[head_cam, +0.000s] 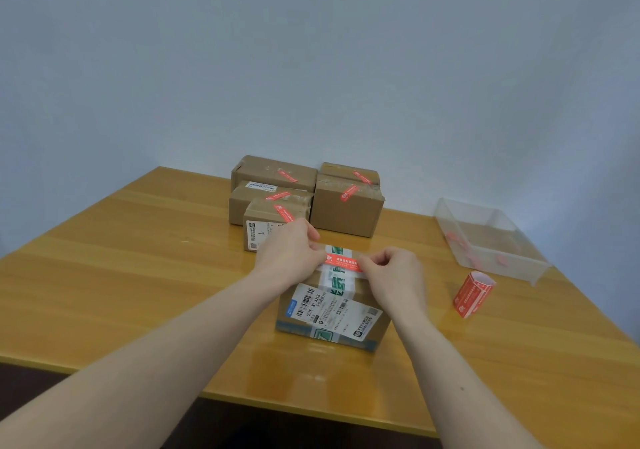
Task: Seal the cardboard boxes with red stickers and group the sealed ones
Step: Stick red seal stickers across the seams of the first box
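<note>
Cardboard box sits near the front middle of the wooden table, white-green tape over its top, shipping label on the near face. Red sticker lies across the taped top seam; left hand pinches its left end with curled fingers, right hand pinches the right end the same way. Behind, a group of sealed boxes against the wall, five visible, each with a red sticker on top, some stacked, touching each other. Right side: clear plastic bin holding a few loose red sticker pieces on its bottom. Just in front of the bin, a roll of red stickers on the table.
</note>
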